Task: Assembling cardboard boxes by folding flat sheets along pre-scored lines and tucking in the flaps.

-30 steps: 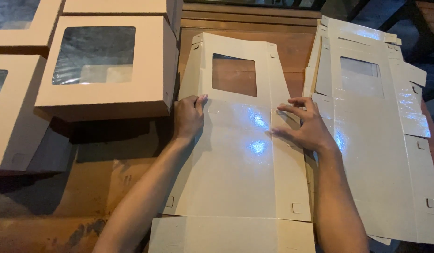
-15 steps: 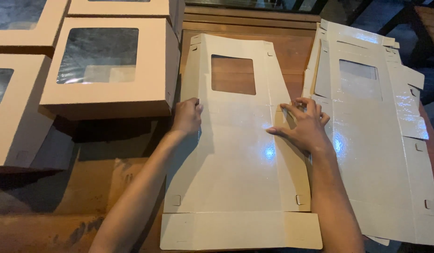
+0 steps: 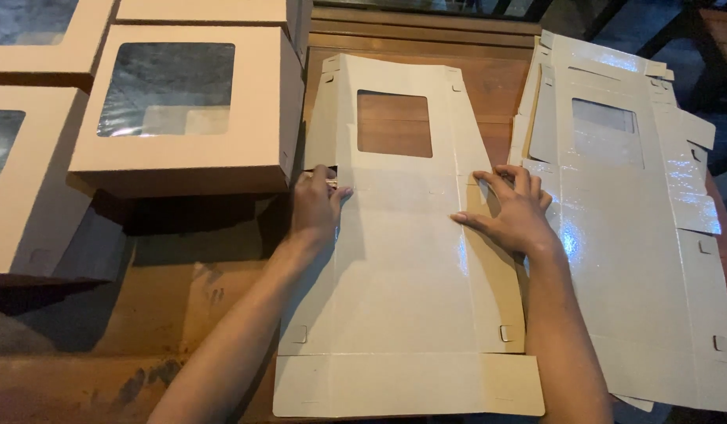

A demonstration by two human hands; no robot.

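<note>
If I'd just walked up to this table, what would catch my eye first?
Most likely the flat unfolded box blank with a square window cut in it, lying mid-table, with the left hand pressing its left edge and the right hand flattening its right side flap. Left of it stand assembled window boxes, and to the right lies a glossy stack of more flat blanks.

centre: flat box blank (image 3: 402,267) on table (image 3: 426,39), window end far side
left of blank: assembled window box (image 3: 183,110), touching blank edge; more boxes (image 3: 25,180) further left
right of blank: stack of flat blanks (image 3: 638,235)
hands: left hand (image 3: 314,208) on blank's left edge, right hand (image 3: 514,210) on right fold
</note>
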